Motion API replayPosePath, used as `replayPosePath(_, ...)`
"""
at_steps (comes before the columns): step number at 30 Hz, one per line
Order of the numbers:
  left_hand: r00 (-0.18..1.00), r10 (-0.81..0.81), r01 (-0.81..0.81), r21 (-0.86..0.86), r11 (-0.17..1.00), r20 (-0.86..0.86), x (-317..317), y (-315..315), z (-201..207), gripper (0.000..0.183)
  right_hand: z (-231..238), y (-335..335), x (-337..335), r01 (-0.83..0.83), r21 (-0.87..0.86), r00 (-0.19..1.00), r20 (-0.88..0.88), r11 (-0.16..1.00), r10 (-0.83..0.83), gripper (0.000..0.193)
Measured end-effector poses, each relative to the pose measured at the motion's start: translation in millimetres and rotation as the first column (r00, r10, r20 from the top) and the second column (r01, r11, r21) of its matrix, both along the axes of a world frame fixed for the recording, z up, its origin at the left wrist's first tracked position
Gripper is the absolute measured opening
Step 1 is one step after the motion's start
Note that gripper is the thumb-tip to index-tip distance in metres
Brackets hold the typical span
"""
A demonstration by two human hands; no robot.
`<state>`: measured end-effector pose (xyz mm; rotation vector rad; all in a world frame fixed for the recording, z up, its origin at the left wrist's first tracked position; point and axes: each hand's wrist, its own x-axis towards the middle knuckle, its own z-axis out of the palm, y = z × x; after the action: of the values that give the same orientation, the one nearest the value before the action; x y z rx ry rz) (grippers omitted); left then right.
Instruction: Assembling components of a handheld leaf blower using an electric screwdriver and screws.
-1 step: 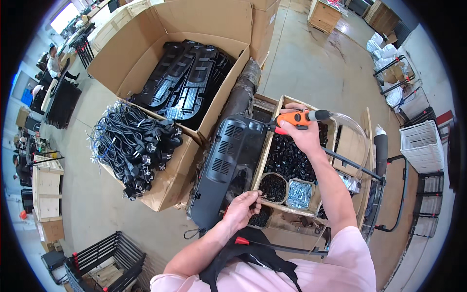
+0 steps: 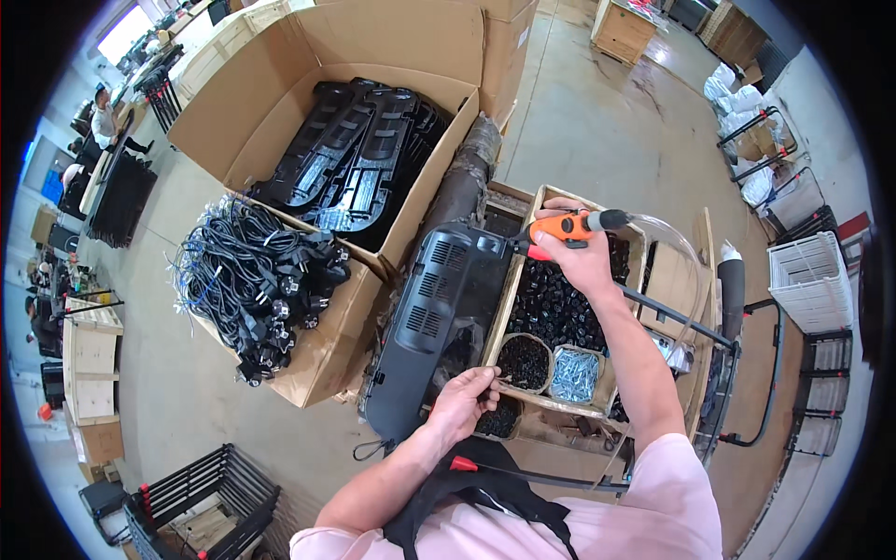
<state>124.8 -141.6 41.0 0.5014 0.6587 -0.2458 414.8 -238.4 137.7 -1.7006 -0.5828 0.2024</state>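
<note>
My right hand (image 2: 590, 269) is wrapped round an orange and black air screwdriver (image 2: 566, 228) with a clear hose at its rear. The tool lies sideways, its tip meeting the upper right edge of a long black plastic housing (image 2: 397, 373) with slotted vents. My left hand (image 2: 459, 407) is closed in a pinch beside the housing's lower right edge; whatever its fingertips hold is too small to make out. Just right of that hand stand a round tub of small black screws (image 2: 525, 362) and a tub of silvery screws (image 2: 575, 374), both inside a wooden crate (image 2: 505, 322).
Small black parts (image 2: 551, 303) fill the crate behind the tubs. To the left, a bundle of black power cords (image 2: 252, 271) tops a cardboard box, and a larger carton (image 2: 252, 131) holds stacked black plastic panels (image 2: 359, 159). Black metal frames (image 2: 210, 495) stand lower left.
</note>
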Motion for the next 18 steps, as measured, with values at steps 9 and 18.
replayPosePath(9,0.987,0.158,-0.157,0.024,0.987,-0.036,34.3,12.8,-3.4,0.022,-20.9,19.7,24.3,-0.044,-0.182,0.998,0.030,0.982,0.050,0.044)
replayPosePath(18,0.969,0.218,-0.226,-0.071,0.971,-0.114,107.8,29.8,-17.3,0.031,-11.8,35.9,23.1,-0.037,-0.350,0.994,0.087,0.936,0.072,0.033)
